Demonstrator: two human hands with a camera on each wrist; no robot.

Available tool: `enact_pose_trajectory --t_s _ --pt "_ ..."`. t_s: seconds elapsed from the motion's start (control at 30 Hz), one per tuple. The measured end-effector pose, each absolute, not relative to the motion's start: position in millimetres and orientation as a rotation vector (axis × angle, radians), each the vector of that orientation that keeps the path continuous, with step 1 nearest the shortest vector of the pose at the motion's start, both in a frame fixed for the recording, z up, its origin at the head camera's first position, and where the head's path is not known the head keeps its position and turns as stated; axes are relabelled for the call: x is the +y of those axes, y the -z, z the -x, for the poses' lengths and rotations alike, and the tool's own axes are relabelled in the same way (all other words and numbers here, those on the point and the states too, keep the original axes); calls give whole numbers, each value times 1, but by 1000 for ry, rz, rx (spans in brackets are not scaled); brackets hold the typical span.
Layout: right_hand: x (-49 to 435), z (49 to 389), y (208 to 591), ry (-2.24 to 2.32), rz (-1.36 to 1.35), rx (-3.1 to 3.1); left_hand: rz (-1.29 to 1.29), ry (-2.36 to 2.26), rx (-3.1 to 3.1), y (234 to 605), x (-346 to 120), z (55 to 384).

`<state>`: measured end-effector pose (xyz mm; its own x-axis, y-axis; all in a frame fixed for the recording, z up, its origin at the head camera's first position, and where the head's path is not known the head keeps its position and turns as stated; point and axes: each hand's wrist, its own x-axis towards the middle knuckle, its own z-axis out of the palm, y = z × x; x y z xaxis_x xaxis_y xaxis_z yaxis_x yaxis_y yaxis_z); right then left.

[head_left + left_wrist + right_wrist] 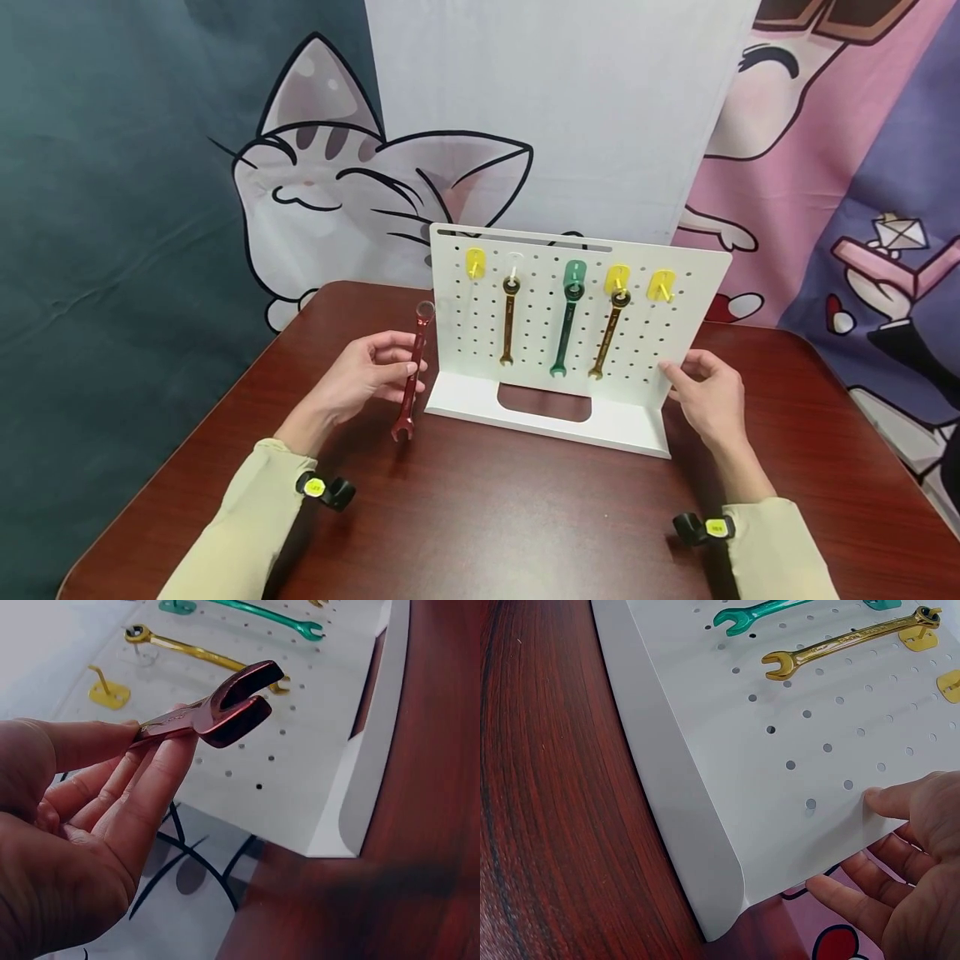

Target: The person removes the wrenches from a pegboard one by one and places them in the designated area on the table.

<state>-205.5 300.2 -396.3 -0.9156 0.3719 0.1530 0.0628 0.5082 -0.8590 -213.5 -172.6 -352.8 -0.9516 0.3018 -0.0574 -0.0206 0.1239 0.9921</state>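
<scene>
The red wrench [409, 392] is pinched mid-shaft by the left grip [363, 375] beside the board [468, 321], tilted, seemingly so its ring [424, 320] is left free; the board is clamped by the right grip [711, 400], probably for steadiness.

A reddish-brown desk [495, 517] is spreading at six o'clock in the head view. Behind it, teal cloth [112, 225] is hanging toward nine, a printed cartoon cat [296, 200] is showing at ten, a pale panel [558, 117] at one, pink cloth [847, 117] at two, and a printed envelope [902, 232] toward three.
</scene>
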Motion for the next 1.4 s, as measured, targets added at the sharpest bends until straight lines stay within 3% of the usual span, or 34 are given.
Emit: enact_pose_trajectory --t_s 1.4 --pt "301 206 396 -1364 379 -2458 -139 -1795 2222 383 -222 222"
